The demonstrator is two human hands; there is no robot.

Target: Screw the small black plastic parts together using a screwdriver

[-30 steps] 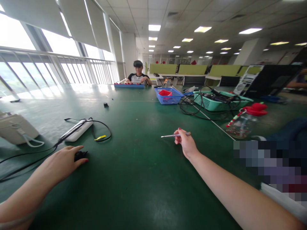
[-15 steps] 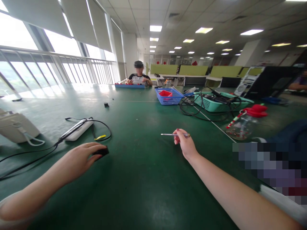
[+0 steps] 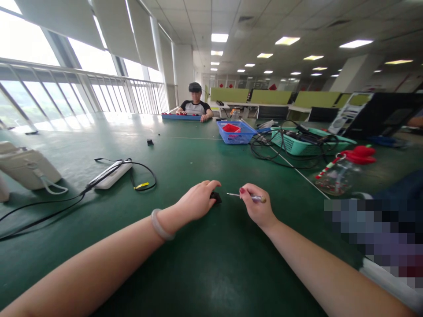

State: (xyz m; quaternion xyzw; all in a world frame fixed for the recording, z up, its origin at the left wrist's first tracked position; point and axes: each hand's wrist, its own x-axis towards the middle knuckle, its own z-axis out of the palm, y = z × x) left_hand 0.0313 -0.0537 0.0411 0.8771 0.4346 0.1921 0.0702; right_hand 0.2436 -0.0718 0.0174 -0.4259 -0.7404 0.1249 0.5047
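Near the middle of the green table, my left hand grips a small black block between thumb and fingers, with a pale bracelet on the wrist. Just to the right, my right hand is closed around a thin screwdriver-like tool. The tool's metal shaft points left at the block, with a small gap between the tip and the block. The underside of the block is hidden.
A white power strip with black cables lies at left, beside a beige bag. Farther off are a small black piece, a blue basket, a green basket and a red-lidded jar. A person sits across the table.
My left hand has moved right with the black block, close to the tool tip. My right hand has shifted slightly right and down, still holding the tool.
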